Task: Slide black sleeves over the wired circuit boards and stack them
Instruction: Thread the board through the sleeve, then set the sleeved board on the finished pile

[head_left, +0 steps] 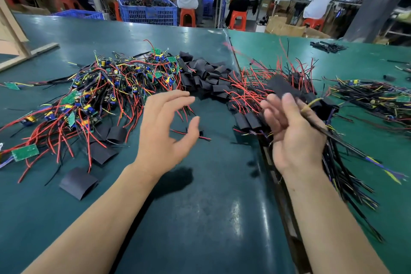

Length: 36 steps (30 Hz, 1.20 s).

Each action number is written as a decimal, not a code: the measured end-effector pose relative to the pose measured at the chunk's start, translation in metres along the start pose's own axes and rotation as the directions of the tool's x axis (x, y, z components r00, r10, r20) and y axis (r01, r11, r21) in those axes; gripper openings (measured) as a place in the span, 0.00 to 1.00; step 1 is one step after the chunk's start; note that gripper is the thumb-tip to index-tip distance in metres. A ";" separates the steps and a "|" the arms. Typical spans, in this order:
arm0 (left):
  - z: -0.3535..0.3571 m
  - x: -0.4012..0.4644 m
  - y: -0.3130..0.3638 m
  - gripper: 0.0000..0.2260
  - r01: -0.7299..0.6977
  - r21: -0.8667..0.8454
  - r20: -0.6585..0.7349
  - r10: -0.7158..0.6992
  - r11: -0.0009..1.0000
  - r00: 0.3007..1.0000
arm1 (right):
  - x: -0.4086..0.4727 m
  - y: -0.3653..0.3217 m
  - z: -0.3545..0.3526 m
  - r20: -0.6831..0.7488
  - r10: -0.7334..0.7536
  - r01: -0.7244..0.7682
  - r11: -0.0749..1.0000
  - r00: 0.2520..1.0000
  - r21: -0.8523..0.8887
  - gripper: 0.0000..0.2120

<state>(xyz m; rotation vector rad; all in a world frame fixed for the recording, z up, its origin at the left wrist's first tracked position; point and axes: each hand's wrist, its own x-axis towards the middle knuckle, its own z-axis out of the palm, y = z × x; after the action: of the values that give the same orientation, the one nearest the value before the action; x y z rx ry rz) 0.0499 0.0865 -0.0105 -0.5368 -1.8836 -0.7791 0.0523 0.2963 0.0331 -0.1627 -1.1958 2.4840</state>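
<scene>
Meanwhile the left hand (164,131) hovers over the green table (200,218), fingers spread and loosely bent, holding nothing. To its right, the right hand (293,131) grips a black-sleeved board (283,87) with its wires trailing past the wrist. Bare circuit boards (106,91) lie tangled left of the left hand; loose black sleeves (206,73) sit beyond it. Sleeved boards (251,121) pile beside the right hand. People on orange stools (188,16) work behind.

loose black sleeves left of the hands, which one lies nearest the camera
The flat black sleeve alone at the lower left, beside the left forearm; the other loose sleeves lie farther up, against the wire pile.
</scene>
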 end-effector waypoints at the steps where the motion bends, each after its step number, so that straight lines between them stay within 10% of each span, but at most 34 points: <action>1: 0.000 -0.001 0.000 0.12 0.022 -0.003 0.008 -0.022 1.000 1.000 | 0.004 -0.006 -0.002 -0.031 0.056 -0.052 0.991 0.998 0.122 0.04; 10: 0.004 -0.003 -0.004 0.10 0.134 0.012 0.092 -0.134 0.991 0.987 | 0.005 -0.012 -0.006 0.023 0.231 -0.231 0.954 0.973 0.193 0.05; 22: 0.012 -0.009 -0.021 0.15 0.186 0.248 0.569 -0.299 0.951 0.766 | -0.027 0.034 0.007 0.361 0.193 0.012 0.870 0.912 -0.494 0.06; 36: 0.005 -0.009 -0.020 0.15 0.247 0.255 0.503 -0.346 0.935 0.792 | -0.018 0.046 -0.001 0.359 0.241 0.031 0.792 0.902 -0.609 0.06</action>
<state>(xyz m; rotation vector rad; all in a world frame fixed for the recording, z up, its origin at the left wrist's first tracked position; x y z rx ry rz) 0.0374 0.0763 -0.0257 -0.3697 -2.5899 -0.6917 0.0563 0.2638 -0.0044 0.1616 -2.2086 2.1877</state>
